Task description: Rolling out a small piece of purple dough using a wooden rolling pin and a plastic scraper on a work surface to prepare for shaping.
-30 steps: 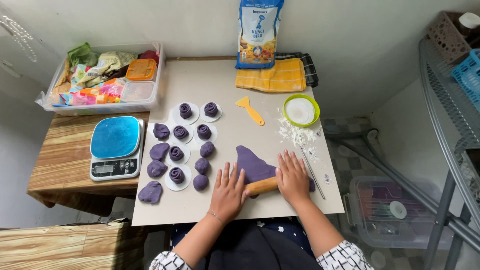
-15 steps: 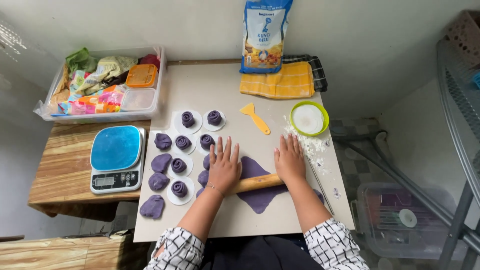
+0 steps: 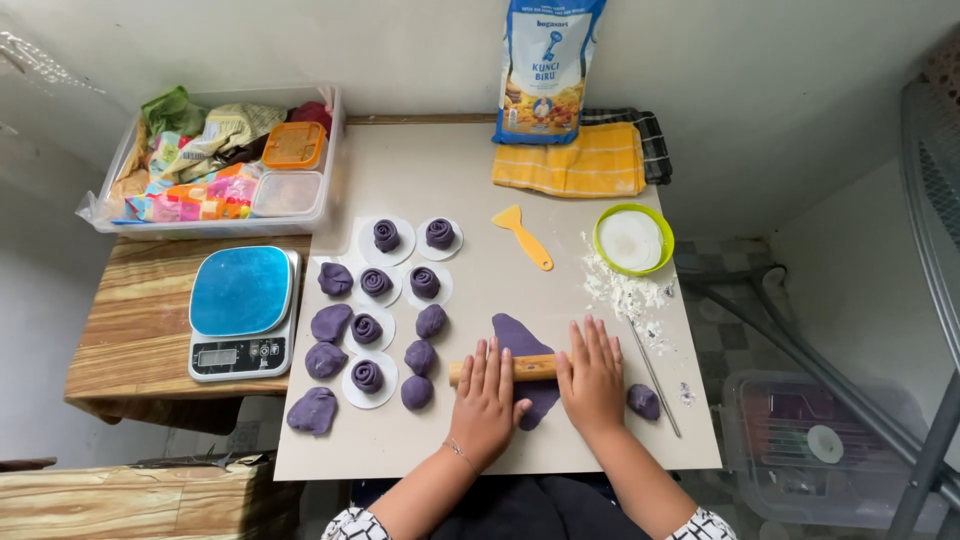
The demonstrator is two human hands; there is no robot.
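My left hand (image 3: 487, 396) and my right hand (image 3: 593, 377) lie flat, fingers spread, on a wooden rolling pin (image 3: 530, 367) that rests across a flattened sheet of purple dough (image 3: 521, 339) on the beige work board (image 3: 560, 445). To the left lie several purple dough balls (image 3: 419, 356) and rolled rose-shaped pieces on white paper rounds (image 3: 367, 377). A small purple dough lump (image 3: 643, 401) sits just right of my right hand.
A yellow scraper (image 3: 524, 235), a green-rimmed bowl of flour (image 3: 632, 240) with spilled flour, a thin metal rod (image 3: 655, 378), a yellow cloth (image 3: 570, 160) and a blue flour bag (image 3: 547, 70) share the board. A blue kitchen scale (image 3: 241, 311) and a cluttered plastic tray (image 3: 224, 165) stand left.
Both hands have rolled the pin back and forth over the purple sheet; it is now lower on the dough than half a second ago. The camera view shifted slightly.
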